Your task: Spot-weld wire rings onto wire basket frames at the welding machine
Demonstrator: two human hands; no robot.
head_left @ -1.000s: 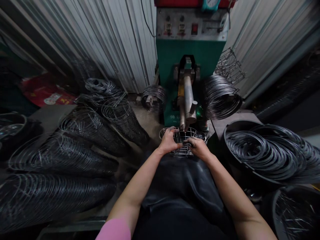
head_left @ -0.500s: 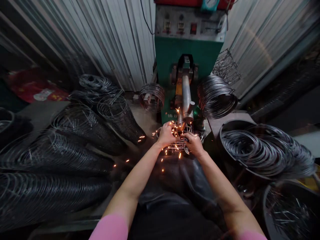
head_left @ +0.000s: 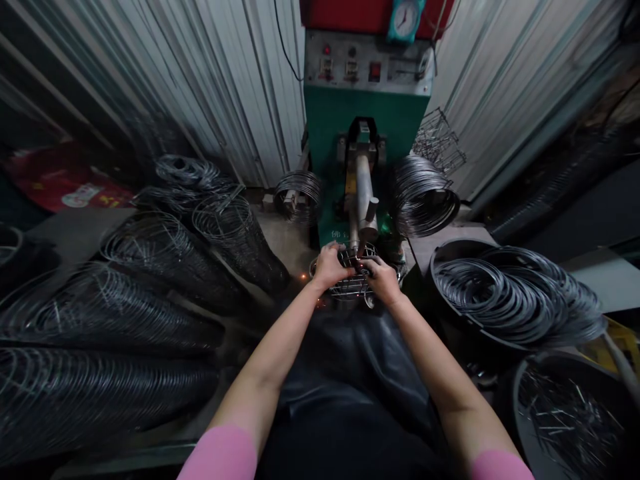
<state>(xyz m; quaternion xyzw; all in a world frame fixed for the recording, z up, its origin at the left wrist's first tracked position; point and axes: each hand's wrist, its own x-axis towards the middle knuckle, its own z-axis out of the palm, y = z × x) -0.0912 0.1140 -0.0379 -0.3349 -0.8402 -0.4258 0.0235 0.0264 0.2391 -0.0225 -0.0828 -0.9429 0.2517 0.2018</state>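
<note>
A round wire basket-like frame sits below the electrode arm of a green spot welding machine. My left hand grips the frame's left side, its thumb reaching in toward the middle. On the right, my right hand is closed with the fingertips pinched at the frame, close under the electrode tip. Whether a small separate piece is between those fingertips is too small to tell. A faint orange glow shows at the tip, and a few sparks linger near my left wrist.
Wire ring coils hang left of the machine, and a thicker coil hangs right. Long stacks of wire rings lie at left. At right stand a tub of wire rings and a bin of short wire pieces.
The bright shower of sparks has died down to a few dim ones. A red lamp on the machine's panel is now lit. Both hands keep their hold; the view has shifted slightly.
</note>
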